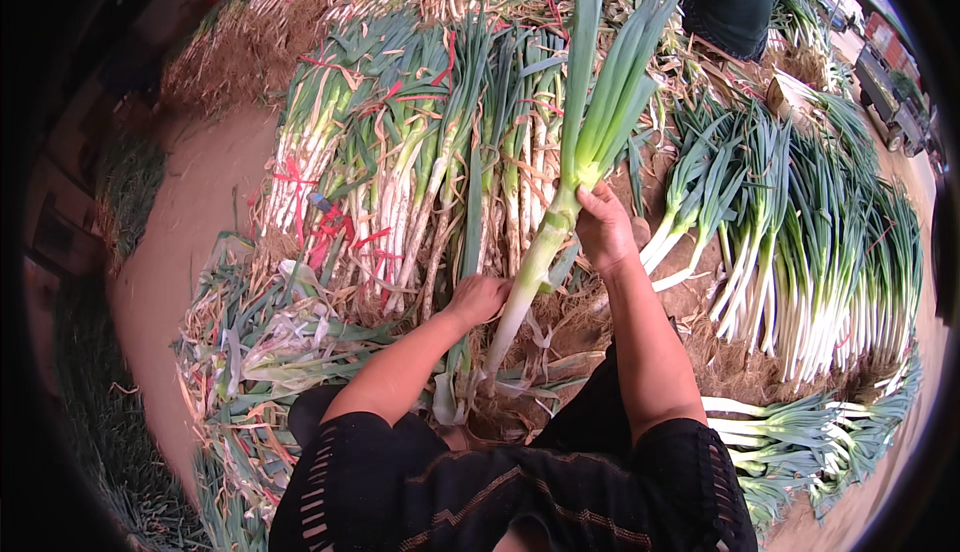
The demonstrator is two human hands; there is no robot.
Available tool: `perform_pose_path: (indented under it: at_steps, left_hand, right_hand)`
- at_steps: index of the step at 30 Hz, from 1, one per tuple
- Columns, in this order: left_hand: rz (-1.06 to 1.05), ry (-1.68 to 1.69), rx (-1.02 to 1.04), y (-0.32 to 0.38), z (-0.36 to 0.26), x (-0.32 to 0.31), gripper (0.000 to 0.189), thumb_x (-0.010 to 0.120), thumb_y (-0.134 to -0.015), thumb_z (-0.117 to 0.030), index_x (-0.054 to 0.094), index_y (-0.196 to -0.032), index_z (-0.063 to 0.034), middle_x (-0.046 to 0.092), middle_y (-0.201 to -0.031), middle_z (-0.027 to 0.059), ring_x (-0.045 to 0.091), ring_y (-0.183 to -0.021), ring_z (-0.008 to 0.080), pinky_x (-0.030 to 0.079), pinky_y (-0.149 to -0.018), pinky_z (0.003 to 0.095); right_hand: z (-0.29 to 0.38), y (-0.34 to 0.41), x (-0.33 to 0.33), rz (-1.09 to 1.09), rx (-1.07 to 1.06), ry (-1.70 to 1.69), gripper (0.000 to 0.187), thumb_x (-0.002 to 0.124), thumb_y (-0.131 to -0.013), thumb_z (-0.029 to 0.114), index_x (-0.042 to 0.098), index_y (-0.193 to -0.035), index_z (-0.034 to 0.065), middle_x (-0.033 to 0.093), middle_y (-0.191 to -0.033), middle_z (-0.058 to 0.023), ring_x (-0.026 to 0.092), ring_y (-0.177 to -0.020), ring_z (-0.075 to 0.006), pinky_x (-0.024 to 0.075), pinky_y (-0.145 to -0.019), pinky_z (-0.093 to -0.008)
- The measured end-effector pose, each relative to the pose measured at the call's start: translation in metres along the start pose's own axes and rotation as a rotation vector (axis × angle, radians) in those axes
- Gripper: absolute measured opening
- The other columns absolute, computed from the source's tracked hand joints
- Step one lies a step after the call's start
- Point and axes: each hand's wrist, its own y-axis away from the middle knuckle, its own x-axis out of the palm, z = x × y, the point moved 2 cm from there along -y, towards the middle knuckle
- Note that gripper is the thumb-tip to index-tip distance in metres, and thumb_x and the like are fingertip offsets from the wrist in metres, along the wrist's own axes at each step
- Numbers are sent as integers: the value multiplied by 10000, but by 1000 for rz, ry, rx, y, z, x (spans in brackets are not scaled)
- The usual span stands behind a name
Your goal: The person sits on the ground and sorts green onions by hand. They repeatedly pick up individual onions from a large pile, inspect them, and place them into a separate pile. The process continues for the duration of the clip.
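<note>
A large green onion [536, 271] slants in front of me, its green leaves fanned out at the top and its white root end low, near my lap. My right hand [604, 226] is closed around the stalk just below the leaves, thumb on top. Beside the lower white stalk is my left hand [480, 298], its fingers bent at a strip of outer leaf; whether it grips that strip is hard to tell. Behind the stalk lie untrimmed green onions [405, 184] with dry leaves, some tied with red strips.
Peeled green onions [810, 274] lie in rows at the right, with more [780, 432] stacked crosswise below. Stripped leaves [277, 349] heap up at the left. Another person [731, 4] sits at the top right, near a cart [889, 94]. More rooted bunches [255, 42] lie at the top left.
</note>
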Motion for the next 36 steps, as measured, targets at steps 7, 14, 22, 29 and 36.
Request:
perform_pose_path:
  at_steps: [7, 14, 22, 29, 36]
  left_hand:
    - [-361, 412, -110, 18, -4, -31, 258, 686, -795, -206, 635, -1003, -62, 631, -940, 89, 609, -880, 205, 500, -773, 379]
    - [-513, 503, 145, -39, -86, -66, 216, 709, -698, -29, 564, -858, -17, 581, -808, 85, 582, -758, 212, 471, -678, 312]
    - [-321, 402, 496, 10, -92, -16, 160, 591, -826, -70, 440, -774, -65, 514, -744, 79, 551, -701, 198, 493, -642, 355]
    - [597, 140, 180, 117, -47, 31, 322, 628, -808, -156, 570, -1119, -96, 579, -986, 119, 566, -1025, 263, 449, -869, 404]
    - [-480, -367, 632, -2, -114, -52, 148, 554, -784, -87, 631, -896, -28, 516, -1180, 82, 424, -1200, 275, 315, -1056, 440]
  right_hand:
    - [16, -3, 6, -119, -116, 69, 269, 638, -828, 103, 553, -1078, 50, 619, -957, -30, 570, -864, -144, 442, -843, -301]
    - [-3, -8, 17, -262, -224, 277, 247, 686, -783, 105, 553, -983, 45, 611, -849, -9, 536, -697, -88, 404, -618, -228]
    - [12, -4, 2, -384, -268, 319, 264, 706, -757, 99, 568, -977, 51, 621, -832, -5, 544, -660, -75, 413, -585, -203]
    - [27, -4, -14, -418, -300, 319, 285, 691, -766, 113, 567, -1014, 44, 632, -865, -30, 565, -670, -82, 431, -583, -205]
    - [9, -10, -3, -477, -283, 453, 377, 721, -738, 119, 530, -1042, 5, 627, -887, -59, 586, -690, -116, 445, -568, -223]
